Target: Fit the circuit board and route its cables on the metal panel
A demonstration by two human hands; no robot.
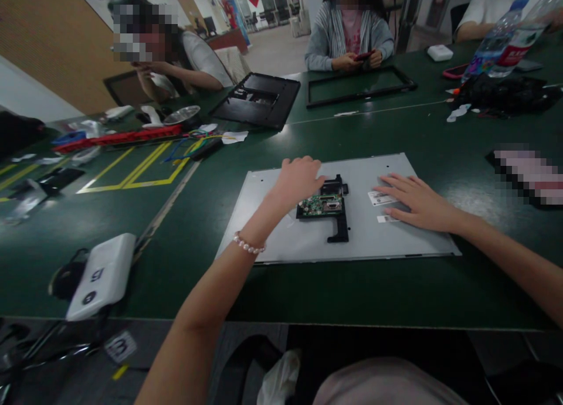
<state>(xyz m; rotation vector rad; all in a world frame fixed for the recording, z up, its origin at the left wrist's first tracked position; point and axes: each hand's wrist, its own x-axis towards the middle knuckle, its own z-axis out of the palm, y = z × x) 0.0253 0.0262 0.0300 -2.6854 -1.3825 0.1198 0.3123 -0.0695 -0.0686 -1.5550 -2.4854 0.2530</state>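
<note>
A flat pale-grey panel (281, 241) lies on the green table in front of me. Near its middle sits a green circuit board (320, 206) beside a black plastic bracket (338, 226). My left hand (299, 179) is over the panel just behind the circuit board, fingers bent down and thumb apart, close to the bracket's upper end. Its fingertips are partly hidden, and nothing shows in its grasp. On the panel's right part my right hand (411, 203) rests flat with fingers spread, touching the white labels (380, 197).
A black plastic cover (264, 97) and an empty black frame (360, 88) lie farther back. Wires (185, 150) and a red strip (132, 136) are at left, with a white device (103, 276) near the front edge. Bottles (495, 47) and a phone (528, 170) are right. Several people sit opposite.
</note>
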